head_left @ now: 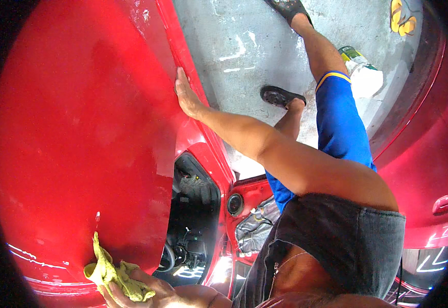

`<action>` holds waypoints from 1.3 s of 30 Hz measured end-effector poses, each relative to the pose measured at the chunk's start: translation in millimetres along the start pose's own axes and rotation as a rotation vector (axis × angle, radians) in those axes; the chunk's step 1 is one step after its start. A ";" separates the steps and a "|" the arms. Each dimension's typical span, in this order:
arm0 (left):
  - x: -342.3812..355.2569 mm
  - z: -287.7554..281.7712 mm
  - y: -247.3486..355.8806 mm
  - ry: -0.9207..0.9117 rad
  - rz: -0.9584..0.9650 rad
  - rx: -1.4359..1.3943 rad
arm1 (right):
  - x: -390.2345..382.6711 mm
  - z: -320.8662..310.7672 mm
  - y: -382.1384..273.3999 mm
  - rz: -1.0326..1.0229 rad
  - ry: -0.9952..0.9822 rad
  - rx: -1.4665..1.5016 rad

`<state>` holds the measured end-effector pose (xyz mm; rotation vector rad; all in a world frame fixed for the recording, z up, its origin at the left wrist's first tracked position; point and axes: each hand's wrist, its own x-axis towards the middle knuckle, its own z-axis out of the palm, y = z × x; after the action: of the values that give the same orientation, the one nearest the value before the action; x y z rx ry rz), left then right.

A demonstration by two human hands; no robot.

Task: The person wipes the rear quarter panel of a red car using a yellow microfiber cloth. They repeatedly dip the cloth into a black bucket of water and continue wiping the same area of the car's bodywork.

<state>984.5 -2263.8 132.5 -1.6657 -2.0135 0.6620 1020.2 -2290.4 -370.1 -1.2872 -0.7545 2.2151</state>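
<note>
A large glossy red car panel (90,128) fills the left side. At its lower part my left hand (149,291) grips a crumpled yellow-green cloth (108,274) that rests against the paint. My right hand (187,97) lies higher up, fingers stretched out and close together, against the panel's edge near a red side strip. It holds nothing. A small whitish streak (97,218) shows on the paint just beyond the cloth's tip. The left palm is hidden behind the cloth.
Below the panel is an open car interior (188,215) with a steering wheel (167,259). An open red door with a round speaker (235,204) adjoins it. Another red car (419,179) stands at the right. A white container (366,81) and yellow sandals (402,20) sit on the grey floor (234,46).
</note>
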 end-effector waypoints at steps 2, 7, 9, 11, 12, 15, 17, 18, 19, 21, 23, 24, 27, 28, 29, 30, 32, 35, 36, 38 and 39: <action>-7.4 -1.4 2.5 -0.005 -0.007 -0.004 | -10.2 0.9 16.1 0.075 0.014 0.069; -25.1 -0.4 9.5 -0.023 -0.025 -0.016 | -41.9 13.1 9.5 0.059 0.044 -0.113; -24.6 1.8 11.0 -0.022 -0.028 -0.009 | -42.0 22.8 -15.7 -0.066 0.044 -0.308; -19.7 -0.8 10.5 -0.034 -0.007 0.013 | 20.8 15.7 -62.1 -0.305 0.078 -0.294; -17.5 1.2 9.2 -0.032 0.002 0.012 | 62.8 8.3 -98.0 -0.416 0.079 -0.328; -13.5 4.0 4.0 -0.009 0.018 0.010 | 162.2 8.4 -213.2 -0.734 0.060 -0.434; -7.7 5.2 5.7 0.020 0.031 0.003 | 184.8 9.0 -281.4 -0.725 0.058 -0.477; -4.6 4.0 6.4 0.020 0.044 0.000 | 181.1 5.5 -274.8 -0.669 0.007 -0.589; -0.7 2.1 2.4 0.014 0.055 -0.003 | 175.7 0.9 -260.9 -0.615 -0.042 -0.697; 2.1 -2.4 5.5 0.024 0.083 0.022 | 141.6 15.0 -175.2 -0.762 0.209 -0.442; 15.0 -7.1 12.1 0.037 0.178 0.049 | 72.3 7.7 -104.4 -0.413 0.156 -0.262; 23.9 -4.2 21.6 0.048 0.206 0.002 | 43.4 3.2 -76.8 -0.189 0.170 -0.110; 62.7 -0.1 85.5 0.107 -0.131 -0.610 | -0.4 -17.5 -13.5 0.322 0.165 -0.001; 77.4 -6.4 100.0 0.086 -0.127 -0.524 | 2.9 -28.6 -1.9 0.437 0.180 0.264; 101.9 -4.1 120.0 0.143 -0.160 -0.617 | 16.0 -43.6 2.6 0.545 0.179 0.534; 100.6 13.0 124.1 0.120 -0.268 -0.812 | 24.0 -61.1 -32.4 0.523 0.137 0.673; 109.1 47.9 146.3 0.066 -0.523 -1.136 | 30.5 -97.8 -115.7 0.516 0.015 0.926; 199.8 83.5 218.0 -0.053 -0.707 -1.748 | 79.7 -200.1 -278.1 0.266 -0.014 1.024; 232.5 93.2 241.5 -0.081 -0.716 -1.862 | 102.8 -240.7 -313.1 0.096 -0.135 1.089; 291.7 127.5 292.3 -0.102 -0.704 -2.060 | 138.9 -298.1 -416.5 -0.234 -0.026 0.603; 326.4 134.2 322.4 -0.139 -0.647 -2.107 | 155.5 -331.0 -458.3 -0.309 -0.088 0.690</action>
<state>1094.0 -1902.5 -160.7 -1.0966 -3.0120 -2.3046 1297.0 -1778.3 -300.1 -0.6834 -0.1561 2.0122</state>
